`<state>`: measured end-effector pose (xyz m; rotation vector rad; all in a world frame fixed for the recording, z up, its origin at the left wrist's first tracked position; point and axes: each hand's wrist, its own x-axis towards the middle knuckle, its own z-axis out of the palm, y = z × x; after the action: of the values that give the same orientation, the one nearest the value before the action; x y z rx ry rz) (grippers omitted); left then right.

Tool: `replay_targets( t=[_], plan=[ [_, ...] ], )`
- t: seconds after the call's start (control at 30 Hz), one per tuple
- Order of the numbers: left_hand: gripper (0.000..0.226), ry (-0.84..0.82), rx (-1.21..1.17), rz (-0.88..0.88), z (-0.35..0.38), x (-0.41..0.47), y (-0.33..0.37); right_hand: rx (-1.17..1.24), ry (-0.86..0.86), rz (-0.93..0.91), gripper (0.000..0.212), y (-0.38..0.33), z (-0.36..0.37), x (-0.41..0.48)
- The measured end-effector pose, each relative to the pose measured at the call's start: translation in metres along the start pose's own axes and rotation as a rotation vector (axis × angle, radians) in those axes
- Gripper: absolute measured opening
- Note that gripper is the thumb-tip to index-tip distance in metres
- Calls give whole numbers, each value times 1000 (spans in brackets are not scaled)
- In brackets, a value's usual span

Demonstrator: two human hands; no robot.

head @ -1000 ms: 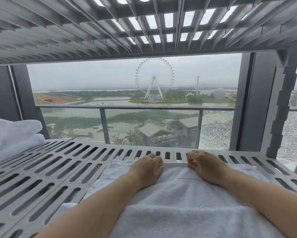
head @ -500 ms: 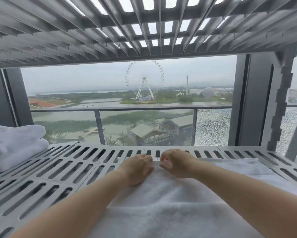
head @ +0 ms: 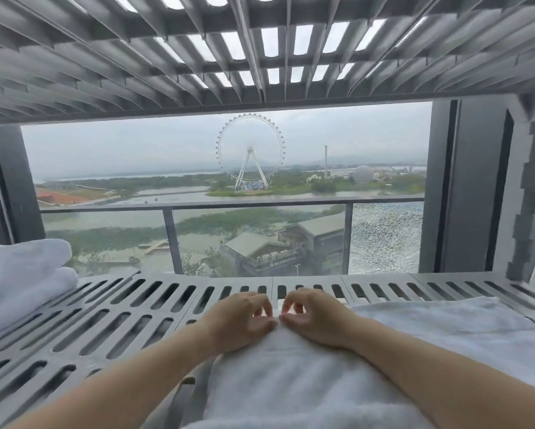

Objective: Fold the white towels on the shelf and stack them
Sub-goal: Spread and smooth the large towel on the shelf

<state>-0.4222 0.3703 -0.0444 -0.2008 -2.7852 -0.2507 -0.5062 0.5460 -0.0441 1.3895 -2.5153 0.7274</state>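
- The far edge of the towel (head: pixel 291 385) is pinched by the left hand (head: pixel 240 320) and right hand (head: pixel 317 318).
- It should be drawn evenly, corners aligned.

A towel (head: pixel 291 382) lies on the shelf (head: pixel 136 320), reaching from the near edge toward the right edge. On the towel's far end, near the shelf's middle, the left hand (head: pixel 238 323) and right hand (head: pixel 315 320) sit side by side, each pinching it. A stack of folded towels (head: pixel 21 280) sits at the shelf's left edge. An upper shelf (head: pixel 167 72) spans overhead. Behind the back edge is a window (head: pixel 136 168), with a railing (head: pixel 229 205) beyond.
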Motion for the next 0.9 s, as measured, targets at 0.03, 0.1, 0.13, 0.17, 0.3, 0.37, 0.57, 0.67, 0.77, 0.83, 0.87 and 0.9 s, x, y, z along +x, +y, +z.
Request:
replay_targets(
  t=[0.03, 0.1, 0.13, 0.17, 0.3, 0.37, 0.57, 0.67, 0.77, 0.83, 0.87, 0.9],
  plan=[
    [24, 26, -30, 7, 1, -4, -5, 5, -2, -15, 19, 3, 2, 0],
    [25, 44, -68, 28, 1, -8, -12, 5, -2, -35, 20, 6, 3, 3],
    [25, 36, -62, 37, -1, -7, -14, 5, 3, -40, 21, 7, 3, 4],
    [27, 24, -49, 40, -3, -5, -15, 8, 5, -42, 21, 8, 3, 5],
    [29, 6, -65, 15, -5, -2, -17, 32, -1, -44, 19, 10, 4, 6],
    [29, -2, -55, 12, -6, -4, -17, 36, -3, -33, 18, 9, 4, 5],
    [28, -4, -87, 24, -11, -10, -18, 23, -6, 1, 12, 1, 2, 1],
    [27, -17, -87, 15, -8, -11, -16, 46, -40, 37, 14, -4, 0, 3],
    [29, -11, -60, 33, -8, -10, -17, 103, -79, 88, 15, -12, 0, 10],
    [31, -5, -53, 39, -7, -10, -17, 104, -84, 105, 12, -17, 2, 13],
    [31, 0, -49, 39, -5, -10, -17, 92, -79, 103, 11, -19, 2, 15],
    [31, 6, -42, 38, -4, -10, -17, 74, -69, 98, 9, -22, 1, 17]
  ],
)
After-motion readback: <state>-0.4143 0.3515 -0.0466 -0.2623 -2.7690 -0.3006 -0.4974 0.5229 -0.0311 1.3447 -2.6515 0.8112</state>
